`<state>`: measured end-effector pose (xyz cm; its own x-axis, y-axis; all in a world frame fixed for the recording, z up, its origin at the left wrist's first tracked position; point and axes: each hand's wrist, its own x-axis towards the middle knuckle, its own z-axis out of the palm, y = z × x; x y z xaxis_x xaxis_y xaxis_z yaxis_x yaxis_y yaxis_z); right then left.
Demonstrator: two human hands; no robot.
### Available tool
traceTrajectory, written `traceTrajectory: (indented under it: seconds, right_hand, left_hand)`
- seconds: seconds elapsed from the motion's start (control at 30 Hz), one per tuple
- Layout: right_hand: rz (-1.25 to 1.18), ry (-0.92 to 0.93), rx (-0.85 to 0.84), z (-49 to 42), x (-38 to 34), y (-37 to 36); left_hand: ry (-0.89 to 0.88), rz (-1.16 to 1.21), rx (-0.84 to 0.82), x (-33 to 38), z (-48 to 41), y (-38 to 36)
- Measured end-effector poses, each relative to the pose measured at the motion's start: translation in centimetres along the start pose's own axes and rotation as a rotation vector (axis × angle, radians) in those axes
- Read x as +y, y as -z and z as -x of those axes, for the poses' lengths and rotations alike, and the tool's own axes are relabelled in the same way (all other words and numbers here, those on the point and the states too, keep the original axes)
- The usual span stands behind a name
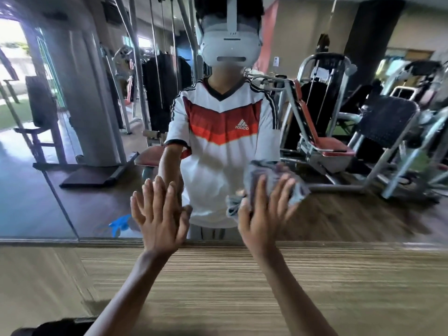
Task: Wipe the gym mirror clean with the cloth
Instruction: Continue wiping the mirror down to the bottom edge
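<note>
Head view: the mirror (72,166) filled the upper part of the scene, with a vertical seam running down its left side. Low in the glass near that seam showed a blue shape (121,224), too blurred to tell what it was. The left grip (157,214), a bare hand, lay flat against the glass, fingers straight and close together, holding nothing. Between the two arms the glass reflected the person's torso in a white shirt (223,141) with a red chevron. The right grip (264,214) was also apart, its fingers spread and straight, pressing the cloth (298,190) against the mirror. The grey cloth bunched out above the fingertips and beside the thumb. Further right the glass reflected gym machines (322,117). A striped wooden floor (218,287) ran below the mirror's lower edge, under both forearms.
</note>
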<state>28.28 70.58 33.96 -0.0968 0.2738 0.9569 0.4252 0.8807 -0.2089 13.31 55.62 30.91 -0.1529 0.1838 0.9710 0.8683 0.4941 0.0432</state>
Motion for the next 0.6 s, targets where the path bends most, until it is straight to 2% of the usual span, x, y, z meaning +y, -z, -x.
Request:
traceTrajectory:
  seconds: [0.1,0.17,0.23,0.27,0.33,0.4,0.43,0.5,0.6]
  right_hand:
    - [0.095,0.511,-0.176,3.5,2.1,-0.3]
    - [0.144,0.705,-0.210,3.6,6.0,0.9]
    - [0.190,0.709,-0.178,2.7,9.2,2.5]
    - [0.212,0.636,-0.147,1.9,10.1,3.1]
    - [0.191,0.351,-0.044,-0.3,9.2,3.4]
    - [0.134,0.048,0.049,-2.1,5.1,2.4]
    - [0.106,-0.019,0.065,-2.3,2.7,1.7]
    - [0.080,0.075,0.005,-0.6,-1.1,0.0]
    - [0.157,0.480,-0.189,3.9,-1.0,-0.7]
  left_hand:
    - [-0.022,-0.009,0.004,-0.6,0.2,-0.2]
    - [-0.061,-0.009,-0.030,-1.2,0.4,0.4]
    - [-0.130,0.001,-0.070,-2.1,0.7,1.2]
    - [-0.155,0.006,-0.082,-2.8,0.6,1.6]
    - [-0.130,0.004,-0.058,-4.1,-0.8,2.1]
    - [-0.083,-0.026,-0.003,-5.0,-2.3,2.1]
    - [-0.080,-0.044,0.020,-5.1,-2.6,2.0]
    - [-0.094,-0.062,0.055,-5.0,-2.5,1.8]
    - [-0.132,-0.055,0.066,-5.1,-2.2,1.7]
